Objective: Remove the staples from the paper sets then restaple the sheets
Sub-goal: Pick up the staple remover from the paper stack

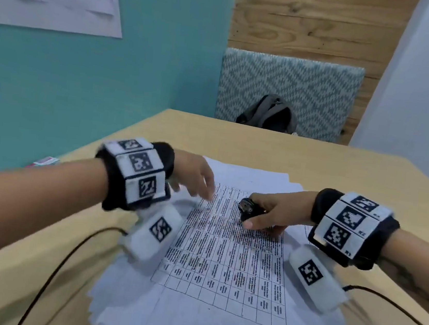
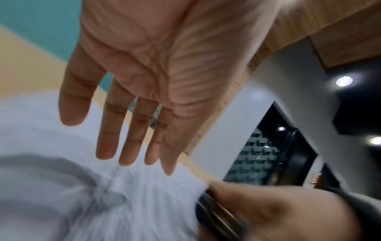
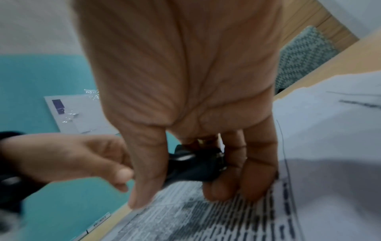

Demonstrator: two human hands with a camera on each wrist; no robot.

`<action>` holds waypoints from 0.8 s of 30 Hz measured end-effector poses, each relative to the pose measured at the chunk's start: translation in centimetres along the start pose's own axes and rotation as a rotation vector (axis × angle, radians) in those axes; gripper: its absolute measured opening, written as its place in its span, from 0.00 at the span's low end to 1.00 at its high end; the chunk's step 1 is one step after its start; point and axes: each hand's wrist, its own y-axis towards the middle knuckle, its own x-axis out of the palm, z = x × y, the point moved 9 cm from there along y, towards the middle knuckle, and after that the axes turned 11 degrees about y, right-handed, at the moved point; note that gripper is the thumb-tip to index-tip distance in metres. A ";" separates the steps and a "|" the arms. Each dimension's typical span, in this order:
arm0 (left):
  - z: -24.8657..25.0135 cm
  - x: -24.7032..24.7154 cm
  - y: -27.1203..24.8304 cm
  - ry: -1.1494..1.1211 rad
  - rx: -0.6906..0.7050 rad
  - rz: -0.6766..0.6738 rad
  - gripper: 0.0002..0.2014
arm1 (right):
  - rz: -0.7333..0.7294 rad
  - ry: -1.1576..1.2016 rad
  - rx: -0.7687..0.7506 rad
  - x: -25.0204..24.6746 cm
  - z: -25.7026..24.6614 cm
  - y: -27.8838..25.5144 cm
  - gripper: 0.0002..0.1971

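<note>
A stack of white paper sets lies on the wooden table, the top sheet printed with a table of text. My right hand grips a small black stapler and rests on the top sheet; the stapler shows between thumb and curled fingers in the right wrist view. My left hand hovers just above the sheet to the stapler's left, blurred, with its fingers straight and spread, holding nothing. The papers lie beneath it.
A small pink-and-white box sits at the table's left edge by the teal wall. Black cables run from both wrists across the table. A patterned chair with a grey bag stands beyond the far edge.
</note>
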 end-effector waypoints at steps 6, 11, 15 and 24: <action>1.7 -3.9 6.1 0.164 0.001 0.131 0.25 | 0.054 -0.242 -0.044 0.4 -0.4 -1.6 0.23; 4.7 -2.7 10.2 0.273 0.047 0.020 0.32 | 0.013 -0.009 -0.095 0.2 1.0 -1.7 0.17; 5.5 -2.2 12.1 0.339 0.040 -0.010 0.20 | -0.001 0.082 -0.148 0.1 1.3 -1.6 0.11; 6.2 -5.8 11.5 0.332 0.138 0.191 0.14 | -0.032 0.164 -0.212 0.0 1.3 -1.5 0.07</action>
